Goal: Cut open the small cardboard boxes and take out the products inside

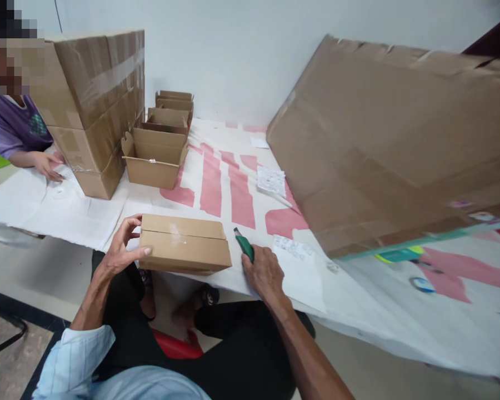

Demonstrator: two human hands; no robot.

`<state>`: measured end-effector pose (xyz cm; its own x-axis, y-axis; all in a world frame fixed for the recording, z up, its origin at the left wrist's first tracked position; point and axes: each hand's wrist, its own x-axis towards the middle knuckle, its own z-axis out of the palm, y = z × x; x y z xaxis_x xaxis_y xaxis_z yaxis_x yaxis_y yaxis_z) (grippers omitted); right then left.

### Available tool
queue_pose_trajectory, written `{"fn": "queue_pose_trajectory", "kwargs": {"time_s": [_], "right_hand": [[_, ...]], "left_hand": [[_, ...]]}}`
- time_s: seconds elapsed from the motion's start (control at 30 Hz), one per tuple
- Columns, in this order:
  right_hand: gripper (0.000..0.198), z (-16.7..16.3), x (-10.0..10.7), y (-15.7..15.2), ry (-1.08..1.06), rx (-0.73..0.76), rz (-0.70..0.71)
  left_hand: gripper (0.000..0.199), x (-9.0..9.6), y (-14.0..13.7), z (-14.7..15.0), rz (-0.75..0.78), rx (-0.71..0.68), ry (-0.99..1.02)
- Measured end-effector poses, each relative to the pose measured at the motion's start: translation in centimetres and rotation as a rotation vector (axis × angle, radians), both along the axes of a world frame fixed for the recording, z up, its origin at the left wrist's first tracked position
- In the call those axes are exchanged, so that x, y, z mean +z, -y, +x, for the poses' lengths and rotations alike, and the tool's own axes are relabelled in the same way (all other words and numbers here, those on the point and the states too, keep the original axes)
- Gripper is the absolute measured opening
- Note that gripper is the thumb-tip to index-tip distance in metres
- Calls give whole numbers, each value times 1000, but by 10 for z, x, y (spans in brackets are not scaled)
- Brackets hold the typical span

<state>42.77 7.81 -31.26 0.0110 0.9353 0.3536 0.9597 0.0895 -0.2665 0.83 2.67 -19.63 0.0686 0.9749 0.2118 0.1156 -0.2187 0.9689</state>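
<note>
A closed brown cardboard box lies at the table's front edge, its top seam running lengthwise with a shiny patch of tape at the middle. My left hand grips the box's left end, thumb on the near side and fingers at the far corner. Just right of the box, my right hand is wrapped around a green utility knife. The knife's tip points up and left, apart from the box. Whether its blade is out is too small to tell.
Stacked taped cartons stand at the left, with open small boxes behind. A large cardboard carton leans over the right side. Printed papers and a tape roll lie on the white-and-pink table cover. Another person's hand rests at far left.
</note>
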Motion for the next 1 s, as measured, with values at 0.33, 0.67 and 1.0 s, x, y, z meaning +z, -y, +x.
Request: {"fn": "queue_pose_trajectory", "kwargs": {"time_s": [0.33,0.67,1.0], "right_hand": [[37,-26,91,6,-654,96,8],[28,-86,195,12,-643,596,-257],[26,-106,211,-1,-465,749,-241]], "left_hand": [[52,-3,-1,1,2,-17,-17],[63,-5,-1,4,-8,-21,-39],[96,-7,1,2,-20,-57,-83]]}}
